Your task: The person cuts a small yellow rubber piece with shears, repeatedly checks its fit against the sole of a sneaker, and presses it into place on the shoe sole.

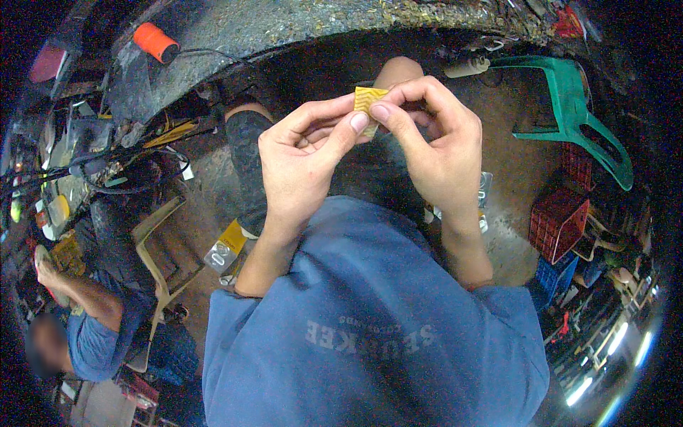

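Observation:
A small yellow piece with a wavy pattern (365,97) is pinched between my two hands, in front of my chest. My left hand (311,139) grips its left side between thumb and fingers. On its right edge, the thumb and forefinger of my right hand (437,135) press together, and the two thumbs nearly meet over its lower part. Whether it is a packet or a folded strip I cannot tell. Below and left of my left wrist lies a yellow and clear blister pack (226,245).
A worn workbench (313,32) runs across the far side, with an orange cylinder (156,43) on it. At right are a green plastic chair (569,99) and a red crate (558,222). Another person (99,334) sits at lower left, beside a beige chair (162,285).

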`<state>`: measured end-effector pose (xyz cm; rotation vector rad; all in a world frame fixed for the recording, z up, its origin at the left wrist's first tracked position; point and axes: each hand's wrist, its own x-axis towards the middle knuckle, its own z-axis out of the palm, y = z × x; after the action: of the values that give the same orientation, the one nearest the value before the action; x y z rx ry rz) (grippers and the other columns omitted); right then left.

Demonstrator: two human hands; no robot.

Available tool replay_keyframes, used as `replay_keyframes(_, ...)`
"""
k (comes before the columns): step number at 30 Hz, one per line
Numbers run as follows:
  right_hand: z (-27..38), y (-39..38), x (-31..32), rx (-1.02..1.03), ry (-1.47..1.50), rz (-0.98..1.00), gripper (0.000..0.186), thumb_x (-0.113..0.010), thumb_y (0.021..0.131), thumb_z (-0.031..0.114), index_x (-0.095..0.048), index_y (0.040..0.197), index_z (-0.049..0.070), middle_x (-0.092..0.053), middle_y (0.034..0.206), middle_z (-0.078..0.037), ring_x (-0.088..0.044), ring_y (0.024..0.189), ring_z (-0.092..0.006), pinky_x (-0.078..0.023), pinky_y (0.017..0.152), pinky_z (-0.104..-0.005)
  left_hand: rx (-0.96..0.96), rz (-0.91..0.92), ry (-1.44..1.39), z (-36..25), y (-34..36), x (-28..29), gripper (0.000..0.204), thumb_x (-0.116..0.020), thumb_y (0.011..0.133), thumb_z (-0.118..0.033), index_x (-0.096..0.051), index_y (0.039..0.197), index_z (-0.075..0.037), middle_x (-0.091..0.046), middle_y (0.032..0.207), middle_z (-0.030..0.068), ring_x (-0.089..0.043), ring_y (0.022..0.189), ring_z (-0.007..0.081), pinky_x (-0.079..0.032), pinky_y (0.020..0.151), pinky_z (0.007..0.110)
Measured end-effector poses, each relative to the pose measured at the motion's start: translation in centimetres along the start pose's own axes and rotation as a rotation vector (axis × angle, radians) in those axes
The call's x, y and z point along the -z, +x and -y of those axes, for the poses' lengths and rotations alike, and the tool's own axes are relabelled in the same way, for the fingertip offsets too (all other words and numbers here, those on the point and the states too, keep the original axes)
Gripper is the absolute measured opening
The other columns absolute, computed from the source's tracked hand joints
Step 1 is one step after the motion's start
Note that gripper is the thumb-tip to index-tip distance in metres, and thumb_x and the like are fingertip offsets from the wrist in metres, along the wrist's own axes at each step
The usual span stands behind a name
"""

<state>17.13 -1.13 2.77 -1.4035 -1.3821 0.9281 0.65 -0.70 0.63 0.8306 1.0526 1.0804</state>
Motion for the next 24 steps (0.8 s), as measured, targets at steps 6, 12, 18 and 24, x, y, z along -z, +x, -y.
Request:
replay_keyframes(6, 0.2, -0.1, -0.3, 0.028, -0.050, -0.028, 0.009, -0.075, 0.091, 0.002, -0.071, 0.095, -0.005, -0.071, 0.094, -0.008, -0.069, 0.086, -0.0109, -0.057, 0.077, -0.0237, -0.011, -0.010, 0.005, 0.3, 0.1, 0.0, 0.024, -0.077, 0.092, -0.004, -0.073, 0.115, 0.004, -0.076, 0.105, 0.0146, -0.074, 0.091, 0.0165, -0.063, 0.083, 0.029)
replay_keyframes(12, 0.1, -0.3, -0.5, 0.051, -0.077, -0.064, 0.011, -0.076, 0.090, -0.001, -0.069, 0.096, -0.006, -0.072, 0.094, -0.009, -0.070, 0.086, -0.0115, -0.059, 0.076, -0.0242, -0.019, -0.015, -0.027, 0.5, 0.1, -0.1, 0.023, -0.076, 0.092, -0.001, -0.072, 0.114, 0.006, -0.075, 0.105, 0.0165, -0.074, 0.090, 0.0171, -0.064, 0.082, 0.029)
replay_keyframes(18, -0.5, -0.2, -0.3, 0.069, -0.075, -0.192, 0.026, -0.078, 0.090, 0.010, -0.063, 0.108, -0.001, -0.072, 0.095, -0.011, -0.073, 0.081, -0.0147, -0.060, 0.069, -0.0277, -0.004, -0.029, -0.045, 0.7, 0.3, -0.1, 0.023, -0.075, 0.093, -0.001, -0.070, 0.114, 0.008, -0.075, 0.105, 0.0183, -0.074, 0.090, 0.0189, -0.065, 0.081, 0.031)
replay_keyframes(24, -1.0, -0.8, 0.1, -0.149, 0.390, -0.058, 0.026, -0.064, 0.102, 0.015, -0.063, 0.120, -0.003, -0.070, 0.106, -0.012, -0.066, 0.091, -0.0142, -0.055, 0.078, -0.0278, 0.020, -0.043, -0.154, 0.9, 0.6, -0.2, 0.025, -0.074, 0.093, -0.001, -0.069, 0.115, 0.009, -0.074, 0.107, 0.0206, -0.075, 0.092, 0.0217, -0.066, 0.079, 0.033)
